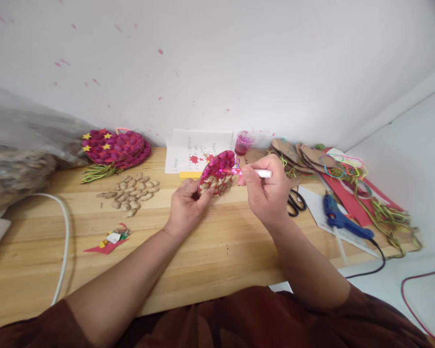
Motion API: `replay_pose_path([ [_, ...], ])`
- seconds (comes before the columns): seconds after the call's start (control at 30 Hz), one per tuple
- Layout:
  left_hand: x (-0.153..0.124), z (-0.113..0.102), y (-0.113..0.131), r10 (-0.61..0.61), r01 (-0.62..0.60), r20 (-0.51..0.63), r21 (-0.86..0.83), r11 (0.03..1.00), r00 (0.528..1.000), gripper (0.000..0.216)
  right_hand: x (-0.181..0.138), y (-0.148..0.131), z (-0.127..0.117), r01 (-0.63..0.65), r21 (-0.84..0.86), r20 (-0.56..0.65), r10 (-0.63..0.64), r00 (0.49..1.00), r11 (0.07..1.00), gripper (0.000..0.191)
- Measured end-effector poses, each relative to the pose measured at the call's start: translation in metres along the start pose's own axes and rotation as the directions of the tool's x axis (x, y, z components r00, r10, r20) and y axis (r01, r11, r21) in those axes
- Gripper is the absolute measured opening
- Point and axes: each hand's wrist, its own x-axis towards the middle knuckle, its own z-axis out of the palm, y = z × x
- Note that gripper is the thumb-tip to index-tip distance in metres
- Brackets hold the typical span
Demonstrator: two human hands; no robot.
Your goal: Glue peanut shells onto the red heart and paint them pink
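Note:
My left hand [187, 199] grips the lower edge of a round shell-covered craft disc [217, 173], held tilted above the wooden table [210, 251]. The disc's upper part is painted magenta, its lower part shows bare tan shells. My right hand [267, 189] is closed on a white-handled paintbrush [255, 172] whose pink tip touches the disc's right side. A small cup of pink paint [244, 142] stands just behind the disc by the wall.
A stack of finished magenta discs with yellow stars [114, 146] lies at back left, loose shells [132, 193] in front. A plastic bag of shells [14, 159] sits far left. Paper sheet [195, 150], scissors [296, 202], blue glue gun [342, 221], cardboard discs [300, 154], coloured cords [380, 208].

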Motion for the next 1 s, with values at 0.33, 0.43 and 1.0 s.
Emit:
replay_pose_path([
  [0.33, 0.0005, 0.0001, -0.0016, -0.106, 0.107, 0.015, -0.085, 0.991, 0.994, 0.031, 0.0005, -0.0044, -0.0036, 0.138, -0.164, -0.056, -0.149, 0.987, 0.977, 0.015],
  [0.43, 0.0003, 0.0009, -0.0028, -0.086, 0.087, 0.018, -0.082, 0.993, 0.996, 0.03, -0.0001, -0.0023, -0.0018, 0.098, -0.099, -0.05, -0.103, 0.993, 0.99, 0.016],
  [1.0, 0.0008, 0.0006, 0.0002, -0.08, 0.081, 0.035, -0.051, 0.995, 0.996, 0.028, 0.0011, -0.0073, -0.0011, 0.09, -0.108, 0.012, -0.09, 0.996, 0.99, 0.015],
])
